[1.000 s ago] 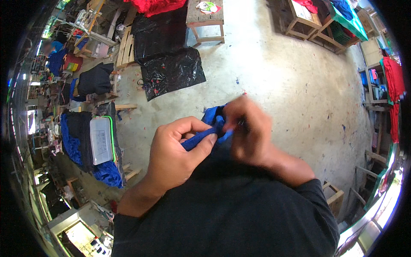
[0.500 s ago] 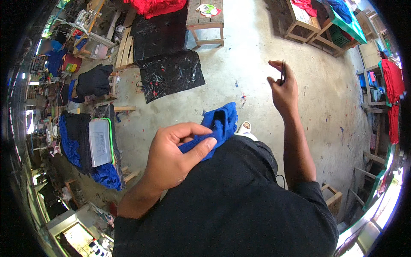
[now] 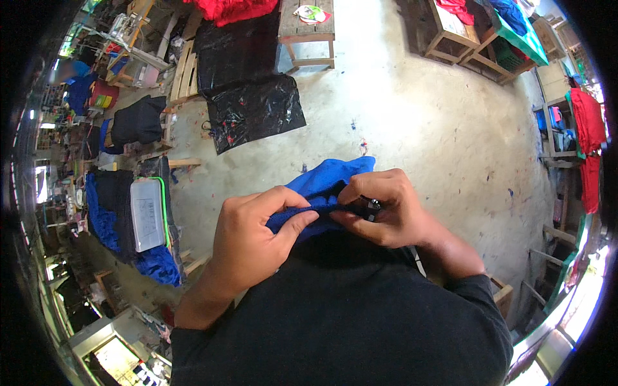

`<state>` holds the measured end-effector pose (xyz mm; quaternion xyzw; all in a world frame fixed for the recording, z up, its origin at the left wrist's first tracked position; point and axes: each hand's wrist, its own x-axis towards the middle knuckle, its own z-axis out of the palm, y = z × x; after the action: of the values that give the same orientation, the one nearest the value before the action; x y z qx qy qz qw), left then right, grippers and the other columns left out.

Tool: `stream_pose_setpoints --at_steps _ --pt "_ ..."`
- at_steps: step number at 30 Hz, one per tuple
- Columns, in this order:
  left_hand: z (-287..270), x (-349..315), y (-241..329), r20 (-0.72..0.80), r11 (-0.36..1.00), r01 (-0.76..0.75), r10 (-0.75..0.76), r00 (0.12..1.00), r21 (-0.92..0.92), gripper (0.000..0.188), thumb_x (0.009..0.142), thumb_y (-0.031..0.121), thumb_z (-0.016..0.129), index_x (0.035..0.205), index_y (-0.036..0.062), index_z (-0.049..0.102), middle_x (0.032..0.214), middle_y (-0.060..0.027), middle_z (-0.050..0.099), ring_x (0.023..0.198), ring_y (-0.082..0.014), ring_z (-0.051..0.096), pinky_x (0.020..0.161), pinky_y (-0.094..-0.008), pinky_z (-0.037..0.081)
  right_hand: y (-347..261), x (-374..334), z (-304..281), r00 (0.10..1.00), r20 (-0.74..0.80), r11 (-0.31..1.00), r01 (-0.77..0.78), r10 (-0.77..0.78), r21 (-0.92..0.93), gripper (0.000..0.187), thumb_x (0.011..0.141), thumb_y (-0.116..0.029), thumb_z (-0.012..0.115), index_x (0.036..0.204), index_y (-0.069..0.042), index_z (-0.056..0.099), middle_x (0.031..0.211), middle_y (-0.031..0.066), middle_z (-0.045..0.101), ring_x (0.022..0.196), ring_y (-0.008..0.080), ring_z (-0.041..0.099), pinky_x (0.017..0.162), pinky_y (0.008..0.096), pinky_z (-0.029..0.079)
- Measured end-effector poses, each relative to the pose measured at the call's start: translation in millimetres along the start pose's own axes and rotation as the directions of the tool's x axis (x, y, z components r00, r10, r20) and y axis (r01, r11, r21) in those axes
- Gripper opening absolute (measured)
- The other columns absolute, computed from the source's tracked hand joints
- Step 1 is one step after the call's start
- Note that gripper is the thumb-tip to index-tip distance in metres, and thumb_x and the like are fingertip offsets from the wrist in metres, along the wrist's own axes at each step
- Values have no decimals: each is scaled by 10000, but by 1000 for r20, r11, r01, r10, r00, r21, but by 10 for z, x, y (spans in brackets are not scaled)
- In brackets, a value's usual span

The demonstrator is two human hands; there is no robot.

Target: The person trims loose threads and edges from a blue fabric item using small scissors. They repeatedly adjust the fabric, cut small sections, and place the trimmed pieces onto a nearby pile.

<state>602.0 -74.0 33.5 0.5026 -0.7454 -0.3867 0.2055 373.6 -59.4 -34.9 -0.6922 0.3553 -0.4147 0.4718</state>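
A piece of blue cloth (image 3: 328, 175) is stretched between my two hands in front of my body, its upper part spread out and a dark fold along its near edge. My left hand (image 3: 248, 235) pinches that edge between thumb and fingers on the left. At the other end, my right hand (image 3: 394, 207) is closed on the same edge with thumb and forefinger. Tucked in the right hand's fingers is a small dark tool (image 3: 373, 207) with a shiny metal part; its kind is mostly hidden.
To my left, a clear plastic box lid (image 3: 148, 215) rests beside black and blue fabric (image 3: 161, 264). Ahead, black plastic sheeting (image 3: 257, 116) covers some floor by a wooden table (image 3: 308, 29). Red cloth (image 3: 587, 122) hangs at the right. A person in blue (image 3: 78, 90) is at far left.
My right hand has come in from the upper right, bringing the dark tool, and taken hold of the cloth's edge. The cloth is now spread wider; my left hand keeps its grip.
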Motion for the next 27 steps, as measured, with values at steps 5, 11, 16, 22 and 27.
stream_pose_setpoints --at_steps 5,11,16,22,27 --pt "-117 -17 -17 90 997 -52 57 994 -52 170 775 43 830 894 -7 720 738 -99 699 667 -161 656 651 -287 492 -58 1 114 988 9 974 -151 151 167 142 819 -55 772 925 -9 691 780 98 670 675 151 611 614 295 466" --pt "-237 -42 -75 296 997 19 3 955 -71 216 770 76 844 936 0 727 848 -103 718 740 -140 660 676 -287 498 -54 -60 143 945 122 912 -325 303 252 143 855 -99 786 944 -12 713 820 23 698 731 59 577 640 263 459" --pt "-268 -14 -61 457 991 84 -25 889 -108 235 766 102 851 947 11 732 899 -107 728 775 -151 677 696 -298 499 0 -132 239 943 180 870 -329 280 368 143 863 -113 789 930 -7 719 821 17 696 769 66 579 695 261 464" --pt "-182 -1 -226 438 989 -45 102 893 -139 169 794 66 819 937 14 744 862 -91 711 780 -127 658 678 -271 487 -18 -165 271 890 291 794 -448 351 412 171 875 -150 797 916 -15 699 806 5 670 776 60 567 692 257 450" --pt "-150 36 -316 411 946 224 -113 904 -233 64 848 38 780 894 18 742 845 -44 705 766 -99 647 689 -259 501 80 -226 353 842 339 746 -533 420 398 230 895 -203 800 924 -40 642 753 -37 583 726 49 516 638 248 409"
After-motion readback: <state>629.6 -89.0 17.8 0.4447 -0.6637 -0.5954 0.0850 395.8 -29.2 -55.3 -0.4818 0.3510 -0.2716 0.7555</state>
